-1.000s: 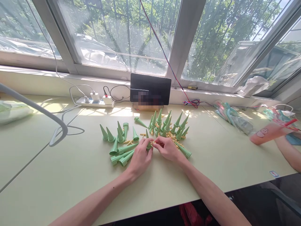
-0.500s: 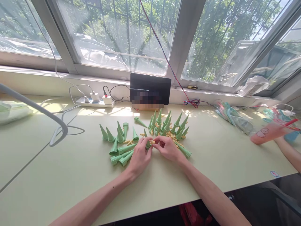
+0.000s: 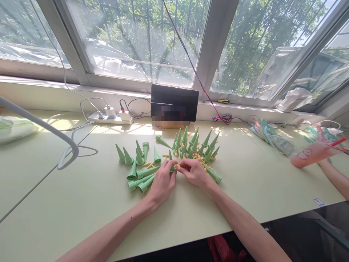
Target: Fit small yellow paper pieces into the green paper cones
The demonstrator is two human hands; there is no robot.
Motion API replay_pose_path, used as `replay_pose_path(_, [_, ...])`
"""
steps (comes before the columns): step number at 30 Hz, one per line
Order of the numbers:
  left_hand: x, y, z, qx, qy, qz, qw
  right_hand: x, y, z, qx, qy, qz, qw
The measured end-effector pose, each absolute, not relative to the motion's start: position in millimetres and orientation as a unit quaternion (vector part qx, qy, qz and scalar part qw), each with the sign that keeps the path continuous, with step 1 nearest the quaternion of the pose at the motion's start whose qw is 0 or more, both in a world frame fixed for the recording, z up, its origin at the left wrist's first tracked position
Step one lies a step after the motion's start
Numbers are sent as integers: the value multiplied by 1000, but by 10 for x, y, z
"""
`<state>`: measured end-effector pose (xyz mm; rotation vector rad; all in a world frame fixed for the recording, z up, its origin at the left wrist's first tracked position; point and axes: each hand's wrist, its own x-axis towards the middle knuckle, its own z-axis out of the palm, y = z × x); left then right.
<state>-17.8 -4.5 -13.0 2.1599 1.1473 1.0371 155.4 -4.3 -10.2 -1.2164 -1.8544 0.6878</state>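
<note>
My left hand (image 3: 163,181) is closed round a green cone-shaped spike (image 3: 172,166), held at the middle of the pale green table (image 3: 81,203). My right hand (image 3: 194,171) pinches a small yellow plastic piece (image 3: 177,166) against that cone's side. Behind my hands stands a cluster of upright green cones (image 3: 194,145) with loose yellow pieces (image 3: 196,156) among them. To the left stand more upright cones (image 3: 128,156), and several cones lie flat (image 3: 141,178) beside my left hand.
A dark tablet (image 3: 174,103) leans at the window sill behind the cones. A power strip (image 3: 110,117) with cables lies back left. Plastic bags (image 3: 268,134) sit at the right. Another person's arm (image 3: 334,176) holds a pink cup (image 3: 309,154) at the far right.
My hands stay together on the cone and yellow piece with only small finger shifts. The other person's arm and pink cup have moved slightly right.
</note>
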Motion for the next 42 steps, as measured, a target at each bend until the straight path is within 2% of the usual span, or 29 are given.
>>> replay_pose_path(10, [-191, -46, -156, 801, 424, 362, 218, 1529, -58, -56, -472, -715, 301, 419])
replay_pose_path(24, [-176, -56, -121, 825, 414, 361, 134, 1537, -51, -62, -485, -672, 366, 423])
replay_pose_path(42, [-179, -54, -135, 829, 407, 367, 116, 1546, -45, -49, -476, -630, 444, 424])
